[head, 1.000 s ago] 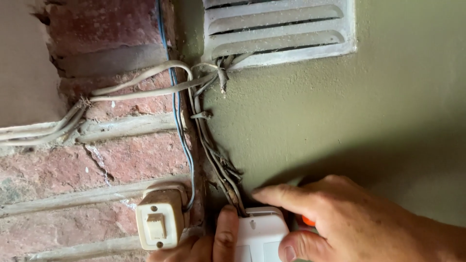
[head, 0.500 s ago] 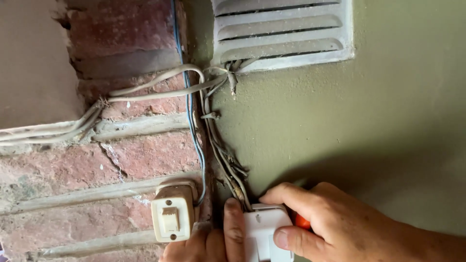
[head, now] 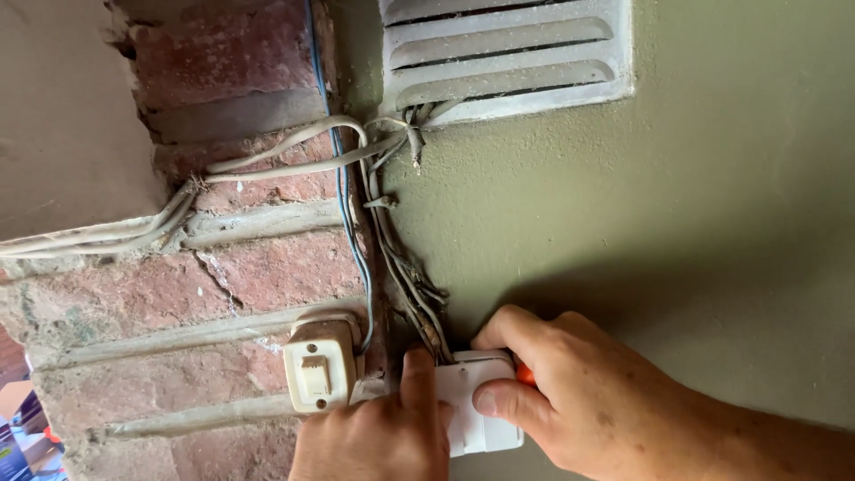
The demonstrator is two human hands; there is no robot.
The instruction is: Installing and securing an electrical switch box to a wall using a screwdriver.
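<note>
White switch plate (head: 476, 405) sits low on the green plastered wall (head: 677, 232), right where that plaster meets the bare brick (head: 258, 267), and both hands are on it. The right hand (head: 579, 401) is closed around its right edge, thumb across the face and fingers over the top corner; something orange (head: 526, 376) shows between hand and plate (a tool handle, perhaps — too little of it is visible to say). The left hand (head: 383, 436) comes up from below with its thumb laid flat on the plate's left side; its other fingers are curled, and whether they grip anything I cannot tell.

A bundle of grey wires (head: 405, 258) runs down the seam to the plate's top left corner. Just left of it, on the brick, sits an older cream switch (head: 316, 374), with a blue wire (head: 343, 196) dropping beside it. A white vent grille (head: 508, 53) is set near the wall's top edge.

By the look of it, the plate is being seated or held square against the wall. Any next move would need steady pressure and the wires kept from pinching behind it.
</note>
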